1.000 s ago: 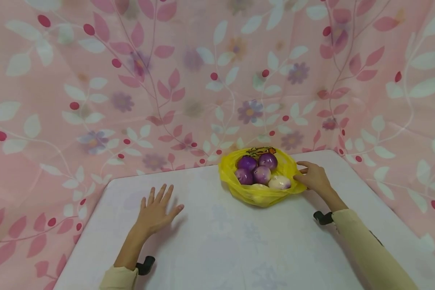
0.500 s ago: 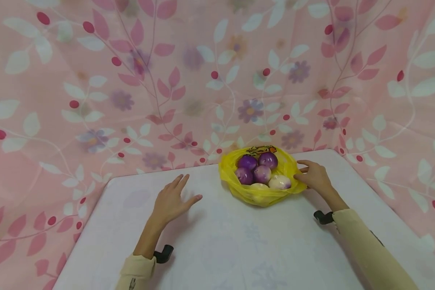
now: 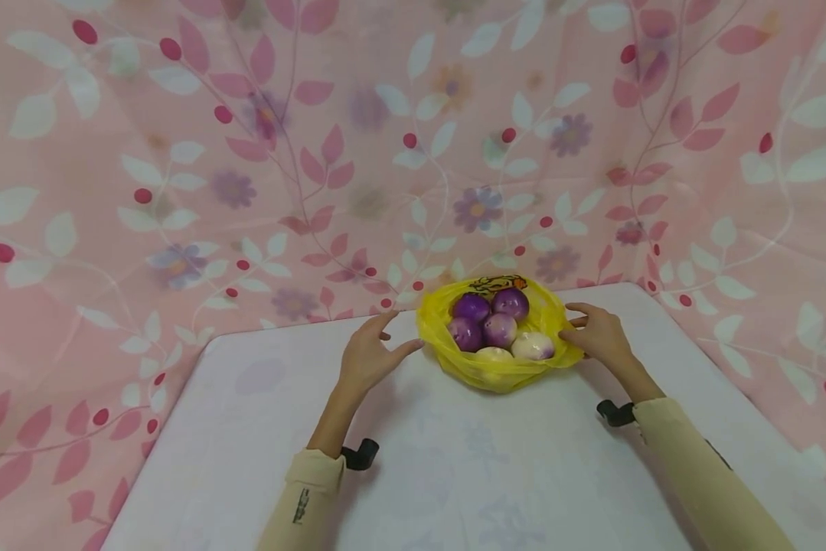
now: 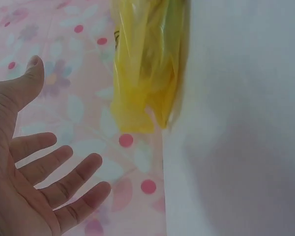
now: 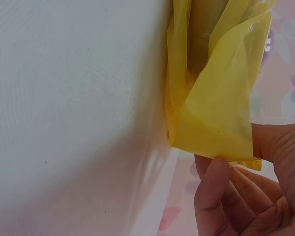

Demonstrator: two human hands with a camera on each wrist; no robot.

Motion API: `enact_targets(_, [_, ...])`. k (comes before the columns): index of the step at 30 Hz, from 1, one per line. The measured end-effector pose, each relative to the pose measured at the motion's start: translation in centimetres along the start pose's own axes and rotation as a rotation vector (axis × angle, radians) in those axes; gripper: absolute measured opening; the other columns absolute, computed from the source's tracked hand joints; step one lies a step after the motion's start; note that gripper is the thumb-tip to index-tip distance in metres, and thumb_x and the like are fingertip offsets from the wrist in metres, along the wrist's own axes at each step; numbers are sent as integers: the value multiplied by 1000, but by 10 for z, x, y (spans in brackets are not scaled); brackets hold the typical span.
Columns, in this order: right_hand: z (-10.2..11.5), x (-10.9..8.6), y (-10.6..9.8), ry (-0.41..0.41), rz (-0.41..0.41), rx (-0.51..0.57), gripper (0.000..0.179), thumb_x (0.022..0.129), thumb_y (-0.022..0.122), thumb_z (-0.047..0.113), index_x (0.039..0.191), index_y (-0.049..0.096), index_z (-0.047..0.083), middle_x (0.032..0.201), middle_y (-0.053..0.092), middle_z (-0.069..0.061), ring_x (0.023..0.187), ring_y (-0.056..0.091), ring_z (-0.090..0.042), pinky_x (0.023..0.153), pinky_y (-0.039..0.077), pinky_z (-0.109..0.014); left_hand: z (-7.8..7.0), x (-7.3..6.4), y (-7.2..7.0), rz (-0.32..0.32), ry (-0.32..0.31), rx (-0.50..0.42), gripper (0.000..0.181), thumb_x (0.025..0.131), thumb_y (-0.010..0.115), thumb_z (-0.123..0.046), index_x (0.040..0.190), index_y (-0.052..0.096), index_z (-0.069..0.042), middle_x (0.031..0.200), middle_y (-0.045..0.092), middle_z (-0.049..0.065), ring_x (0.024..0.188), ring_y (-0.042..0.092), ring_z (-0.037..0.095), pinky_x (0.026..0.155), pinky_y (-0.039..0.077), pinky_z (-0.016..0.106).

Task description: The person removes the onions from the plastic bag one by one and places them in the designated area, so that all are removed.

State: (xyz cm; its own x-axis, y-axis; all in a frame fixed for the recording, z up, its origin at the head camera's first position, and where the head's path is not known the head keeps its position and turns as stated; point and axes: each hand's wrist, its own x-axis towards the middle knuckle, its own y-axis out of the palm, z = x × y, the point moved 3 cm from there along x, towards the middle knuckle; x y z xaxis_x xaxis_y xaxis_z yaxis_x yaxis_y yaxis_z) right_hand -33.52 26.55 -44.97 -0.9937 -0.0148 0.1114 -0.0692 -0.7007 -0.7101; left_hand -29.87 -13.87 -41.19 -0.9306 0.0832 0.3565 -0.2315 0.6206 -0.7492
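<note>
A yellow plastic bag (image 3: 502, 380) stands near the back of the white table, its mouth spread wide. Several glossy round vegetables (image 3: 500, 330), some deep purple and others mostly white, lie inside. My right hand (image 3: 602, 337) pinches the bag's right edge; in the right wrist view a corner of the bag (image 5: 216, 108) sits between thumb and fingers. To the left of the bag, my left hand (image 3: 366, 356) is held with thumb and fingers spread, the thumb tip close to the bag's left edge. The left wrist view has its palm facing the bag (image 4: 142, 64), with a gap between.
The white-covered table (image 3: 413, 474) ends just behind the bag. A pink floral cloth (image 3: 357, 153) hangs along the back and both sides. Each wrist carries a small black camera mount, such as the left mount (image 3: 360, 454).
My left hand has moved right and a little away from me, up to the bag's left side, turning its palm toward it. The right hand and bag have stayed in place.
</note>
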Motion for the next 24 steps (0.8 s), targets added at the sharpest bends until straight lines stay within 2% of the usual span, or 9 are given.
enact_targets(4, [0, 0, -1, 8, 10, 9, 63, 82, 71, 23, 135, 44, 3, 111, 60, -27, 83, 65, -35, 48, 54, -33, -12, 10, 12, 5, 13, -94, 75, 69, 69, -64, 130, 54, -22, 125, 56, -4, 88, 63, 23, 69, 53, 34])
enact_targets(8, [0, -1, -2, 1, 20, 11, 63, 82, 70, 23, 135, 43, 2, 111, 60, -28, 83, 65, -35, 48, 54, -33, -19, 17, 25, 10, 23, -212, 70, 71, 72, -57, 128, 56, -19, 125, 56, -3, 87, 63, 23, 67, 54, 30])
enact_targets(13, [-1, 1, -3, -5, 15, 14, 63, 82, 71, 23, 135, 44, 2, 110, 60, -28, 79, 66, -33, 48, 54, -33, -27, 23, 41, 45, -3, -343, 64, 75, 75, -46, 127, 56, -14, 126, 56, 0, 91, 63, 24, 63, 54, 27])
enact_targets(15, [-1, 2, -2, -6, 11, 18, 63, 81, 71, 23, 135, 44, 3, 110, 61, -28, 78, 66, -32, 47, 53, -33, -30, 25, 46, 69, -26, -365, 62, 76, 74, -45, 128, 56, -16, 127, 55, 0, 91, 62, 21, 63, 54, 26])
enact_targets(19, [-1, 3, -1, -1, 13, 30, 64, 81, 72, 24, 135, 45, 3, 110, 61, -27, 78, 67, -31, 47, 53, -33, -33, 26, 56, 110, -26, -400, 54, 80, 72, -37, 128, 55, -18, 126, 56, 1, 92, 62, 17, 66, 54, 26])
enact_targets(24, [-3, 1, 2, 12, 22, 18, 63, 82, 71, 24, 135, 44, 4, 110, 61, -26, 78, 66, -31, 47, 53, -32, -39, 25, 67, 141, -2, -448, 52, 81, 73, -34, 127, 55, -20, 123, 57, -1, 88, 61, 15, 65, 54, 25])
